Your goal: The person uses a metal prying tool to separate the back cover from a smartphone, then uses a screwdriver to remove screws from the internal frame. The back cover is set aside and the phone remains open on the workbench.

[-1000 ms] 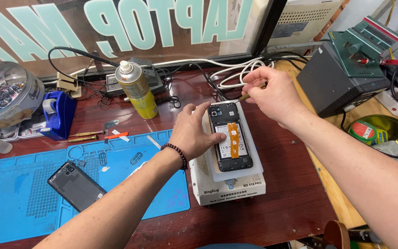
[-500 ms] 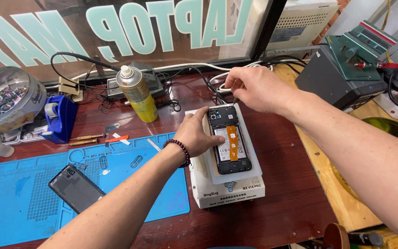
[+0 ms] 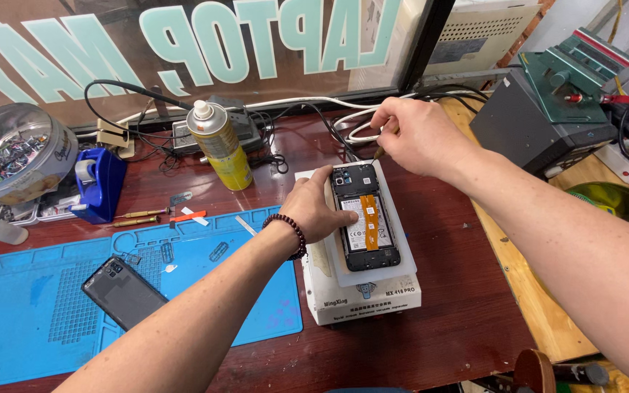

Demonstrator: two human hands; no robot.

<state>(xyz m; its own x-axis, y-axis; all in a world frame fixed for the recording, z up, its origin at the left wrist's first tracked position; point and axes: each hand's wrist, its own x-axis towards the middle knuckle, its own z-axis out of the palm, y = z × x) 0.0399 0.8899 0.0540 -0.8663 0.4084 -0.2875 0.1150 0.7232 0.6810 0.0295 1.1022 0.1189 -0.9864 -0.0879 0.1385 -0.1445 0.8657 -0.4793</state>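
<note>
The opened phone [image 3: 364, 228] lies back-up on the white heating pad [image 3: 362, 291], its long axis running away from the person, camera end farthest. The left hand [image 3: 319, 211] rests flat against the phone's left edge, fingers together, thumb on its inside. Beyond the phone's far end, the right hand [image 3: 418, 135] pinches a thin screwdriver [image 3: 381, 149], tip slanting down toward the phone's top corner.

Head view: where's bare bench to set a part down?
Free: blue mat left of the dark back cover; red wood between the white heating pad and the wooden board. Crowded: back edge, with cables, spray can, tape dispenser; both hands, left hand, right hand, over the opened phone.
</note>
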